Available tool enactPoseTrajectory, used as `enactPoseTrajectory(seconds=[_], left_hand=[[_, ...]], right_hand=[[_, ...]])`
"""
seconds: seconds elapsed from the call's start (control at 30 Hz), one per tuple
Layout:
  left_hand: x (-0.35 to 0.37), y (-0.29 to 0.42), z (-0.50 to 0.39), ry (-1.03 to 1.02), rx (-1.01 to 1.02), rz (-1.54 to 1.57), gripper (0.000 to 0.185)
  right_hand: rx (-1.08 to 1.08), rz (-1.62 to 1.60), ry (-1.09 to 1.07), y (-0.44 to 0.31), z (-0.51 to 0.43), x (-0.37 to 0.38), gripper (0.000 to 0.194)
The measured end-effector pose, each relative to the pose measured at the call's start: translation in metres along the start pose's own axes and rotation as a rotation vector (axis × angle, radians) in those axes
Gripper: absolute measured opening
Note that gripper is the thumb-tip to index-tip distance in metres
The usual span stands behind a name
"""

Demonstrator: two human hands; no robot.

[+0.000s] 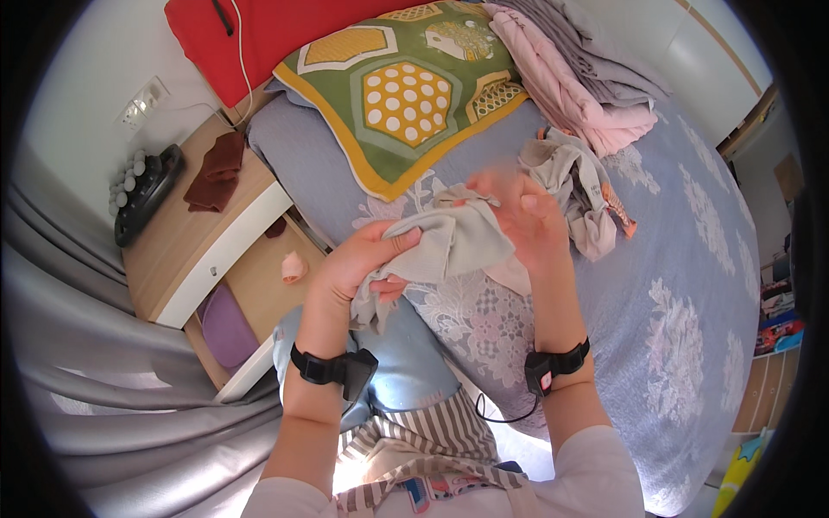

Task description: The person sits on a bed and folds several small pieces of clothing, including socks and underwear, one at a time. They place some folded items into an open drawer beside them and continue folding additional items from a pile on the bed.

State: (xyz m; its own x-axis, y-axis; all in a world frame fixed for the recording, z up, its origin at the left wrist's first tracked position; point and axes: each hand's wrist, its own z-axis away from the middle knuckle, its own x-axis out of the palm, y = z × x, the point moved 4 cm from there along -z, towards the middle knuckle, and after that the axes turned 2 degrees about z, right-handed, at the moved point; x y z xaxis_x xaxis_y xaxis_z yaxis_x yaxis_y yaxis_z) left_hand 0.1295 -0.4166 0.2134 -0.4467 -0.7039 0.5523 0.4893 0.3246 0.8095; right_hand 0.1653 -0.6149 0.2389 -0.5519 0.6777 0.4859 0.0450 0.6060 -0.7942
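A pale grey ribbed knit garment, probably a sock (pixel 453 243), is bunched in my left hand (pixel 369 259), the thumb pressed on top. One end of it hangs below that hand. My right hand (pixel 534 220) is at the far end of the knit, palm partly turned up; its fingers are blurred, so their grip on the fabric is unclear. Beyond the right hand, a loose pile of grey and pinkish socks (pixel 576 188) with orange parts lies on the bed. A pale pink piece of fabric (pixel 508 275) shows beneath the held knit.
To the left, an open drawer (pixel 259 285) holds a rolled peach sock (pixel 295 267) and a purple item (pixel 227 327). Above it, the nightstand top (pixel 155 272) bears brown cloth (pixel 217 171) and a black object with grey balls (pixel 149 188). A green pillow (pixel 401 90) and folded quilts (pixel 576 84) lie on the bed (pixel 615 324).
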Motion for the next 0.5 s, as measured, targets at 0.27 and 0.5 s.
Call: enactPoseTrajectory(seconds=[0.27,0.5], left_hand=[[-0.002,-0.001,-0.002,-0.014,-0.06,-0.04,0.03],[-0.011,0.011,-0.021,-0.248,0.155,0.843,0.039]], right_hand=[[0.063,0.426,-0.169,0.001,0.004,-0.005,0.011],[-0.206,0.489,0.251,-0.022,-0.004,-0.027,0.035]])
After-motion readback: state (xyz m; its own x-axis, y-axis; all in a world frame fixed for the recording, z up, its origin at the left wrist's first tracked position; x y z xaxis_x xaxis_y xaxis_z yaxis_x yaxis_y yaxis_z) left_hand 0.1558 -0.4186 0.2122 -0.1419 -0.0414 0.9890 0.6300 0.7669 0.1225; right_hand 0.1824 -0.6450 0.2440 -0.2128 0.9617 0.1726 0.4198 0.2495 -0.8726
